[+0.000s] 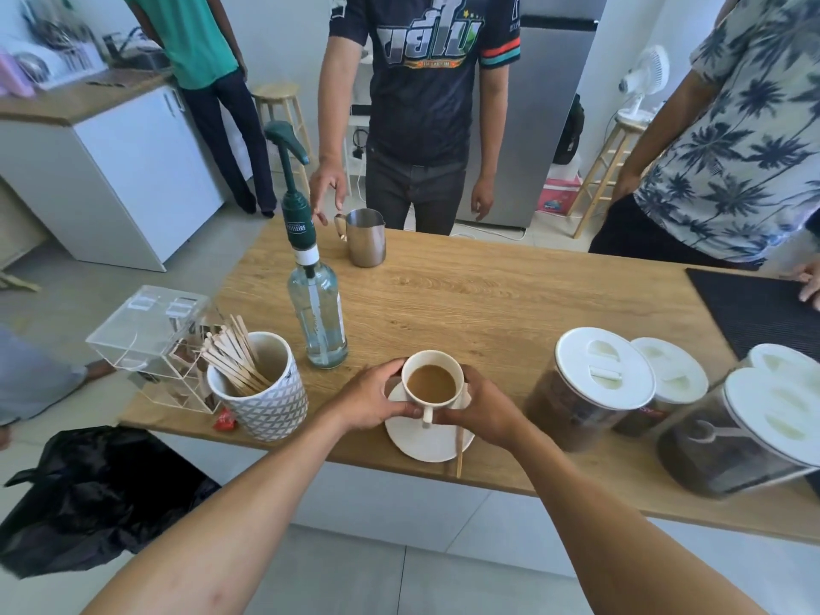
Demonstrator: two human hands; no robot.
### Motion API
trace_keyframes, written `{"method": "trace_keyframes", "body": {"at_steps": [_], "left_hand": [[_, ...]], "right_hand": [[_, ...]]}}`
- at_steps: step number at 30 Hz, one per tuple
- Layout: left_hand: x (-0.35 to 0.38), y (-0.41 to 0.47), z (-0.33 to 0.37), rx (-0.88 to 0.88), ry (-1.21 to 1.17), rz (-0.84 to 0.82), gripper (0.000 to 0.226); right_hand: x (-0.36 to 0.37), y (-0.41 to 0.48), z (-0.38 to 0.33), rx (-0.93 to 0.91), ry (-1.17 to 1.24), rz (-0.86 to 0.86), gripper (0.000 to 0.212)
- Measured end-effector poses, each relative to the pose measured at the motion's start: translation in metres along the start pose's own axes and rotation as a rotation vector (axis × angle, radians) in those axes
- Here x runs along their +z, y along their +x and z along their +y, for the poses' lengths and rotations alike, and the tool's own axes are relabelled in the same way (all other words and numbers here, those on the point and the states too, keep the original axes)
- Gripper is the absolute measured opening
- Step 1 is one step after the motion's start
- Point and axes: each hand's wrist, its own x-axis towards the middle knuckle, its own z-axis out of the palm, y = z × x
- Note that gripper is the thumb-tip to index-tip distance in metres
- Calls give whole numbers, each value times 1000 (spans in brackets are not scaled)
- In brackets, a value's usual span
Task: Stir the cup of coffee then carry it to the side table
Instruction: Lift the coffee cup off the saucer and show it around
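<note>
At the far left we see a black bag (93, 494) on the floor below the counter (488, 304), then a clear box (151, 344) at the counter's corner and a patterned mug (262, 401) full of wooden sticks (230, 361). Just right of it stands a glass bottle (318, 321) with a green pump, and behind that a steel jug (364, 237). Near the front edge sits the cup (432, 386) of milky coffee on its saucer (421, 441), a stick (460, 450) lying across the saucer's right side and past the counter's edge. Our left hand (372, 403) wraps the cup's left side and our right hand (481, 412) its right, each grip closed on the cup, thumbs meeting by the handle. Further right stand three white-lidded jars (590, 388) and a black mat (754, 312).
</note>
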Motion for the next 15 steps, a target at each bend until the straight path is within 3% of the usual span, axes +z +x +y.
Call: {"method": "trace_keyframes", "body": {"at_steps": [5, 10, 15], "left_hand": [[-33, -4, 22, 59, -20, 7, 80], [-69, -13, 41, 94, -50, 15, 92], [-106, -27, 56, 157, -86, 46, 86]], "right_hand": [[-7, 1, -26, -48, 23, 34, 82], [-12, 1, -58, -130, 59, 103, 75], [-12, 0, -99, -226, 32, 145, 82]]}}
